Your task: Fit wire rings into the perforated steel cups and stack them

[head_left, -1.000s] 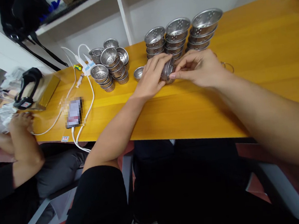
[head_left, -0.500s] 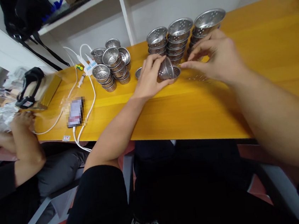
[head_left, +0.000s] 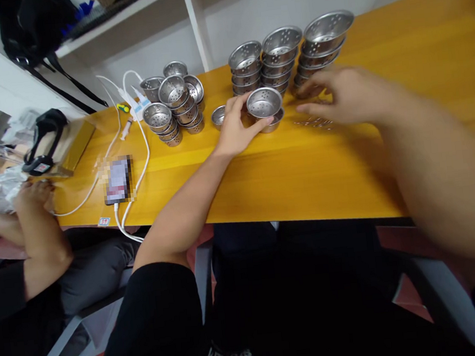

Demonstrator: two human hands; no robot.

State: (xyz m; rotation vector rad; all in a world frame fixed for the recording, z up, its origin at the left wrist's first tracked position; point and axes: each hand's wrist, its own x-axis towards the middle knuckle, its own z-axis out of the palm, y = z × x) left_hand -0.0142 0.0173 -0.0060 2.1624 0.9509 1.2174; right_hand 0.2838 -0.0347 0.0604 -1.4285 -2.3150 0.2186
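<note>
My left hand [head_left: 235, 126] grips a small perforated steel cup [head_left: 264, 102], which stands upright inside a wider steel bowl [head_left: 274, 122] on the yellow table [head_left: 287, 167]. My right hand [head_left: 344, 96] hovers blurred to the right of it, fingers loosely spread over thin wire pieces [head_left: 313, 121] on the table, holding nothing that I can see. Behind both hands stand three stacks of wide perforated bowls [head_left: 283, 54]. One small lone cup [head_left: 218, 115] sits just left of my left hand.
Stacks of small perforated cups [head_left: 174, 102] stand at the back left. A phone [head_left: 117, 179] with white cables [head_left: 144, 154] lies further left, beside a black tool on a box [head_left: 47, 142]. Another person's hand [head_left: 31, 195] rests at the table's left end. White shelving rises behind.
The cup was tilted on its side between both hands; now it stands upright in the bowl. My right hand let go and moved right, over the wire pieces.
</note>
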